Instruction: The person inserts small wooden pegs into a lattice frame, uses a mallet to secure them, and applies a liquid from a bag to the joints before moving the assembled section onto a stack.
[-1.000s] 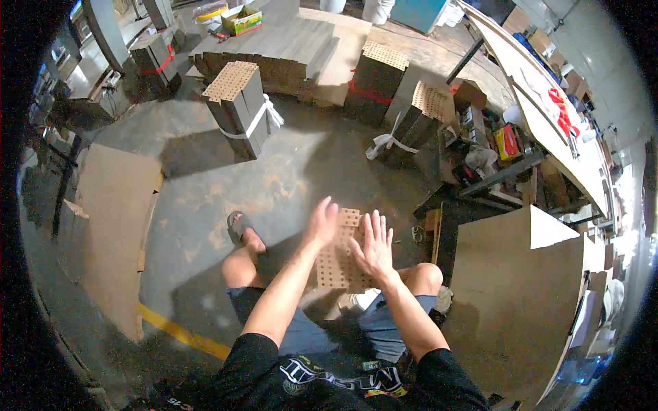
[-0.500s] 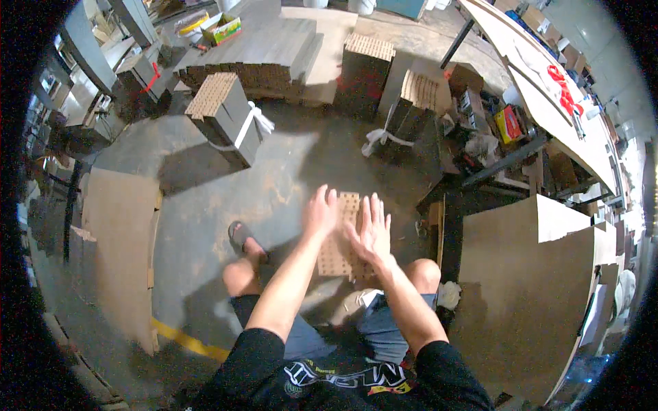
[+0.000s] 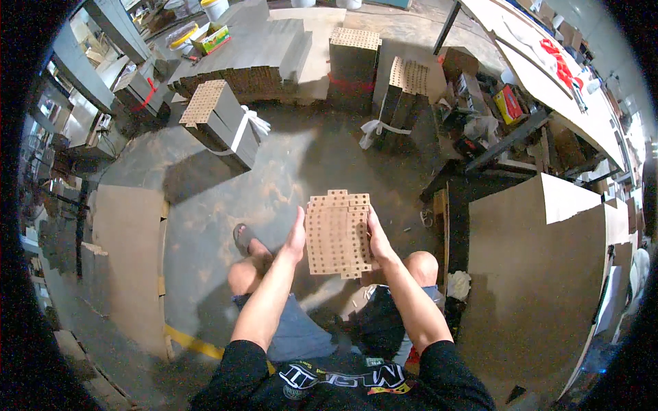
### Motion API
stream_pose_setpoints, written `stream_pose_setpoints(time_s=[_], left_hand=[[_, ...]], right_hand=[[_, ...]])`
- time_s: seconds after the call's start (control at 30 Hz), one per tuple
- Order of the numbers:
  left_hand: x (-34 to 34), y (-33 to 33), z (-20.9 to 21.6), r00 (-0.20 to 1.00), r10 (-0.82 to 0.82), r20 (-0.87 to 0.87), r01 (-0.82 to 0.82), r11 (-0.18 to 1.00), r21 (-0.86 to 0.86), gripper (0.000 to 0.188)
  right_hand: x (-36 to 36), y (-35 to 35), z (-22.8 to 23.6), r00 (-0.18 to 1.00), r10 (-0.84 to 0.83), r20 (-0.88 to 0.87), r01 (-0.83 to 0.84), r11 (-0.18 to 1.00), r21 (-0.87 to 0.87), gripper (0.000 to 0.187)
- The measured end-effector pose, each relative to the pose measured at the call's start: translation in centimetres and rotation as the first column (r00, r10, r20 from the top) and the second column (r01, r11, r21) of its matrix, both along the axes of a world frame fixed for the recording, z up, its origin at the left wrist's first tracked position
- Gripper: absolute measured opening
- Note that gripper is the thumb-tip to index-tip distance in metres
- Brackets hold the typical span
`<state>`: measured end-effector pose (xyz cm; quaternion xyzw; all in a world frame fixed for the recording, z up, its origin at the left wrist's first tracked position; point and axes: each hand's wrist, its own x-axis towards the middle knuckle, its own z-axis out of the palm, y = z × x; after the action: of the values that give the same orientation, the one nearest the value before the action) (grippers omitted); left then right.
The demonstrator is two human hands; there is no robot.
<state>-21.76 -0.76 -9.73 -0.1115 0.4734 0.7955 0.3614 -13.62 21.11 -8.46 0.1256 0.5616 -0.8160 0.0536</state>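
Your left hand (image 3: 296, 236) and right hand (image 3: 375, 236) press flat against opposite sides of the perforated cardboard stack (image 3: 338, 233), held above your knees over the concrete floor (image 3: 301, 164).

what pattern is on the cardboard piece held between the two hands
A regular grid of small slots on the flat tan cardboard lattice piece, seen best in the head view.
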Motion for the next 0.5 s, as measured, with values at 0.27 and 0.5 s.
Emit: stream_pose_setpoints(time_s=[0.27, 0.5], left_hand=[[0.6, -0.2, -2.5, 0.992, -0.006, 0.128, 0.0, 0.999, 0.048, 0.084], [3.1, 3.8, -2.1, 0.991, 0.117, 0.07, -0.132, 0.953, 0.273, 0.079]], right_hand=[[-2.6, 0.6, -3.4, 0.939, -0.128, 0.319, 0.215, 0.943, -0.254, 0.08], [-1.6, 2.3, -4.9, 0.959, -0.008, 0.282, 0.121, 0.915, -0.384, 0.067]])
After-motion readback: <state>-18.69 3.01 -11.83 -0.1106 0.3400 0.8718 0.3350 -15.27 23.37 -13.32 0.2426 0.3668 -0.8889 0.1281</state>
